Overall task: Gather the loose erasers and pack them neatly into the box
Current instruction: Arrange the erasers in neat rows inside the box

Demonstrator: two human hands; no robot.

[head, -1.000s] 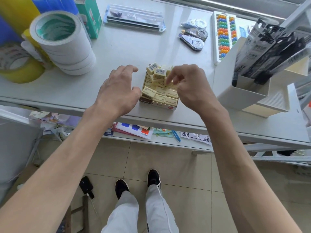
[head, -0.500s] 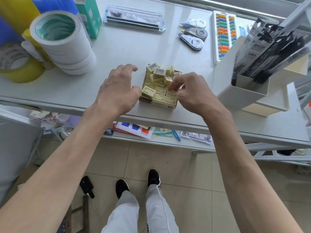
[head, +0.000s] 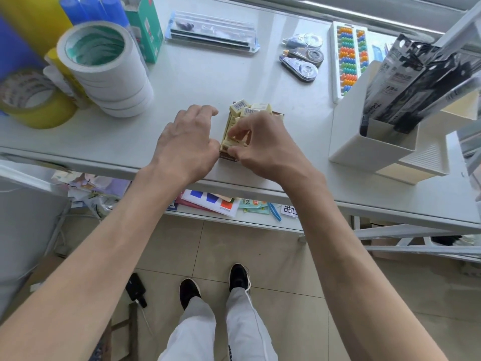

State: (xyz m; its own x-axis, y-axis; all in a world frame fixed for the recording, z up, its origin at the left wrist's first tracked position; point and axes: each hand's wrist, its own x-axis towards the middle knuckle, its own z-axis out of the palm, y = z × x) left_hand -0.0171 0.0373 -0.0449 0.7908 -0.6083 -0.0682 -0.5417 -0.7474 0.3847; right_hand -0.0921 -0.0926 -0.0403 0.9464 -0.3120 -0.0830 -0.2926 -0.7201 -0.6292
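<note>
1. A person's right hand (head: 263, 147) curls over a small brown box (head: 227, 156) on the white bench (head: 195, 82). Thumb and forefinger pinch a corner eraser (head: 228, 145) at the box's near left end.
2. The left hand (head: 187, 142) lies just left of the right, against the box's side, fingers loosely bent and holding nothing.
3. The box's long axis runs away from the person. Cream erasers (head: 238, 106) fill it, with several heaped askew beyond the fingertips, barcode labels up.
4. Right of the right hand, a white organiser (head: 364, 149) holds tilted black packets (head: 406, 82). Stacked tape rolls (head: 117, 82) sit well left of the left hand.
</note>
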